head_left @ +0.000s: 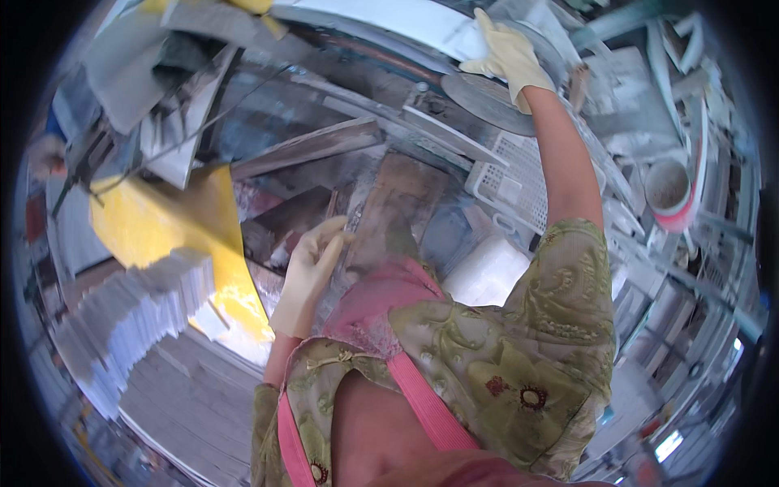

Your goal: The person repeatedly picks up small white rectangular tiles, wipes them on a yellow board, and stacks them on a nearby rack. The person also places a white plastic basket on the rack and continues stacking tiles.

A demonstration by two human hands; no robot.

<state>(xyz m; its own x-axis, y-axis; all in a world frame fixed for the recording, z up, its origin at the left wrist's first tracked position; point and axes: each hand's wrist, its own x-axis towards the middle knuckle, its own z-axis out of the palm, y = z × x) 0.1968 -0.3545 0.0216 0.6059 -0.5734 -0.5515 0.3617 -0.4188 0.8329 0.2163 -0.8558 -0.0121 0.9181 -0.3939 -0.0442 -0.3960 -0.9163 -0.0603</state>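
Note:
Both of my hands wear cream rubber gloves. My right hand (510, 58) reaches far out at the upper right, fingers stretched and apart. It is beside the end of a long white strip (398, 18) and above a round grey disc (491, 104); whether it touches either I cannot tell. My left hand (312, 264) hangs low near my waist, its fingers loosely bent and apart, with nothing visible in them. Near it are a worn brown board (398, 199) and a pink apron (377, 300) over my green patterned top.
On the left, a bent yellow sheet (166, 215) stands near a stack of thin pale sheets (134, 325). A dusty wooden beam (308, 148) lies across the middle. White plastic baskets (515, 183) are under my right arm. A pink-rimmed bucket (669, 191) stands farther right.

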